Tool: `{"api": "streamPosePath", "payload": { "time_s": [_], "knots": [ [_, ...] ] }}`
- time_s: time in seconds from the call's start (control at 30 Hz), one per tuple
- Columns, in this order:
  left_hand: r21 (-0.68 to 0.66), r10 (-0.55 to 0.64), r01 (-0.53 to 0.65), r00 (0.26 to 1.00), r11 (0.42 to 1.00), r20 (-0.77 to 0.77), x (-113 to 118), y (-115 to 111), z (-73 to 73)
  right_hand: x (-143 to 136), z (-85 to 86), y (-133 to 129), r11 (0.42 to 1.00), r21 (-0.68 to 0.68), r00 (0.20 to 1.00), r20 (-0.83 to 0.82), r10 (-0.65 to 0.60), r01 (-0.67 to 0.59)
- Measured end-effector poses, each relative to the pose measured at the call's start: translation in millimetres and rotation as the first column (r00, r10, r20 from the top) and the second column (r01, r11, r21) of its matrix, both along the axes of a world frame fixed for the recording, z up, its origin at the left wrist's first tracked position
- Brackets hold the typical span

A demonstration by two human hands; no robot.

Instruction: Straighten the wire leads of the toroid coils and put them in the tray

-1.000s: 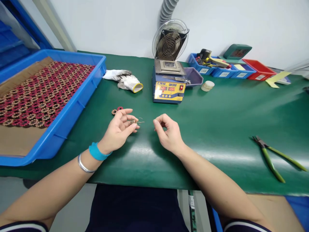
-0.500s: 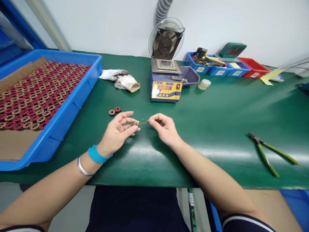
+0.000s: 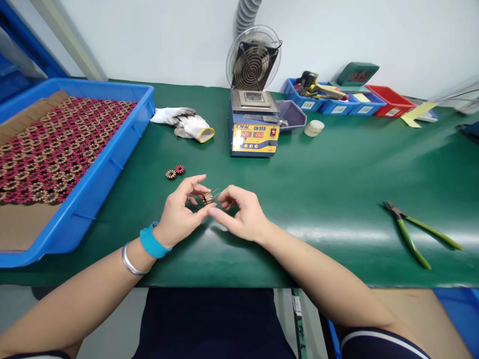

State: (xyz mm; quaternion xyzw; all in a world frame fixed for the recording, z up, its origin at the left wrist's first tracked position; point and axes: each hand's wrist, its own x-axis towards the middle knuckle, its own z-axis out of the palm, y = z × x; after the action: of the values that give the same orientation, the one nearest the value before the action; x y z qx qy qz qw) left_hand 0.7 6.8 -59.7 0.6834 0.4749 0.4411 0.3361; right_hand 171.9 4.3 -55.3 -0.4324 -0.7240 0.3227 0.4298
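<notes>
A small toroidal coil (image 3: 208, 198) wound with copper wire is pinched between the thumb and fingers of my left hand (image 3: 183, 203), a little above the green mat. Thin wire leads stick out from it to the upper right. My right hand (image 3: 241, 212) is close against its right side, thumb reaching to the left thumb tip and the coil's lower edge. Its fingers are bent beside the leads, with a gap between them and the thumb. Beyond my left hand, a tan coil (image 3: 171, 174) and a red coil (image 3: 179, 170) lie side by side on the mat.
At the left stands a blue tray (image 3: 86, 219) full of red and tan coils. White gloves (image 3: 183, 122) lie behind. A solder pot (image 3: 254, 134) with a fan stands at the back, near small parts bins (image 3: 339, 105). Green-handled cutters (image 3: 407, 232) rest at the right.
My right hand has moved left and down, from the lead ends to the coil itself. The coil has turned in my left hand, showing more of its copper winding.
</notes>
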Motion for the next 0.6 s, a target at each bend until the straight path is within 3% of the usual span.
{"api": "streamPosePath", "payload": {
  "time_s": [0.1,0.23,0.3,0.47,0.6],
  "knots": [
    [0.034,-0.025,0.026,0.999,0.999,-0.029,1,-3,-0.2,-1,-2.4,0,0.999,0.035,0.993,0.108,-0.045,0.042],
    [0.006,0.021,-0.021,0.997,1.0,0.07,1,-1,-0.8,12,-3.2,13,0.979,0.0,0.979,0.004,-0.203,0.203],
    [0.032,0.035,-0.038,0.997,0.999,0.065,0,0,-0.6,13,-0.5,12,0.983,0.011,0.982,-0.024,-0.185,0.185],
    [0.093,-0.009,0.012,1.0,0.996,-0.028,1,-4,1.4,0,1.8,-1,0.997,-0.002,0.994,0.079,-0.071,0.071],
    [0.001,-0.011,0.011,0.994,1.0,0.108,4,-4,2.0,6,-4.9,9,0.993,-0.031,0.993,0.038,-0.111,0.112]
  ]
}}
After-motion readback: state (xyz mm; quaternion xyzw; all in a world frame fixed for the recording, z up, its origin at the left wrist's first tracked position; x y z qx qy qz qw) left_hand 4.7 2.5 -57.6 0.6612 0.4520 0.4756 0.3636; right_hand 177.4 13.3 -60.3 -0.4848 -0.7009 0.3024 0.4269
